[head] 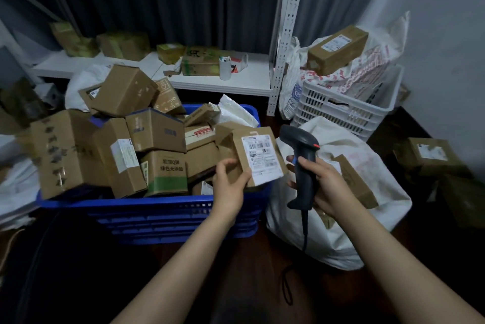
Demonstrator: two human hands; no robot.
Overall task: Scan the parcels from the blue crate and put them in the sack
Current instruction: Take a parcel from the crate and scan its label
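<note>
Left fingers [244, 178] pinch labelled parcel [259, 158] over blue crate [157, 216] | right fingers [307, 163] wrapped round scanner [301, 145] above sack [388, 200]

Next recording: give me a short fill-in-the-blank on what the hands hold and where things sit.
The left hand holds a parcel whose ____ label faces up.
The right hand grips a dark handheld ____.
More parcels fill the ____ crate.
The white sack stands to the crate's ____.
Missing: white; scanner; blue; right.

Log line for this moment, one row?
step: scan | left hand: holds parcel, label up | right hand: grips scanner | sack: beside blue crate
</note>
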